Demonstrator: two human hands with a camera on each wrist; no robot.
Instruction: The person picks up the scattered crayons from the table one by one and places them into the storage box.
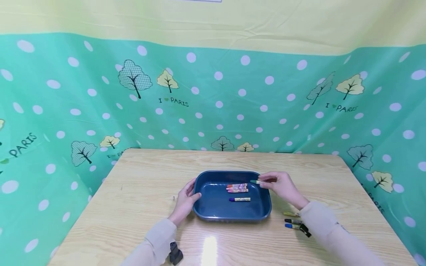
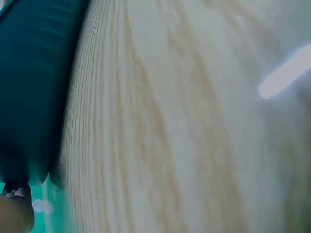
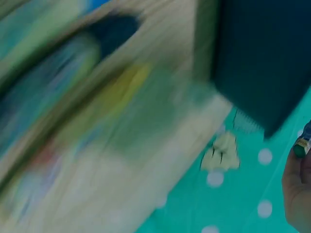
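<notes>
My left hand (image 1: 185, 201) grips the left wall of a dark blue tray (image 1: 213, 210), its thumb over the rim. At the tray's upper right corner, my right hand (image 1: 279, 186) pinches a green crayon (image 1: 255, 181) between thumb and fingers, above the tray floor. Inside the tray lie several crayons: an orange-red and pink group (image 1: 237, 188) side by side, and a purple crayon (image 1: 239, 199) below them. In the right wrist view the green crayon (image 3: 301, 145) shows at the right edge in the fingers. The left wrist view shows mostly the tray's outer wall (image 2: 34, 87).
Right of the tray, partly under the right forearm, lie a yellow-green crayon (image 1: 291, 214), a black crayon (image 1: 293, 221) and a blue crayon (image 1: 292, 226). A wooden table (image 1: 139, 177) bears everything. A green dotted curtain (image 1: 233, 111) hangs behind it.
</notes>
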